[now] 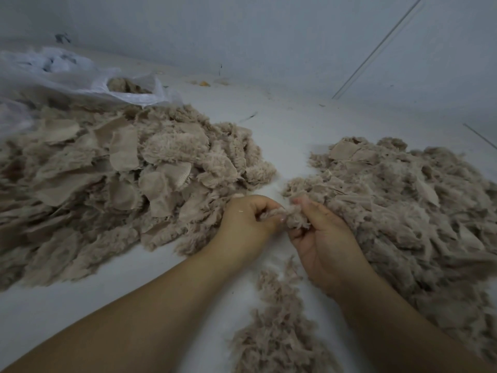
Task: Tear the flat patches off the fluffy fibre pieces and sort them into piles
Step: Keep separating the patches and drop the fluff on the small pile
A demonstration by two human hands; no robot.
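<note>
- Your left hand (246,220) and right hand (320,232) each had a clamped grip on one fluffy piece (289,218), held just above the white surface (282,125) between the two piles.
- The fibres looked loose; a fast pull could have torn only fluff and left the flat patch on.
- The left pile (121,170) and the right pile (403,211) lay near each other, so a careless drop could have mixed them.
- The near strip of fluff (277,319) under your wrists could have been dragged along.
</note>
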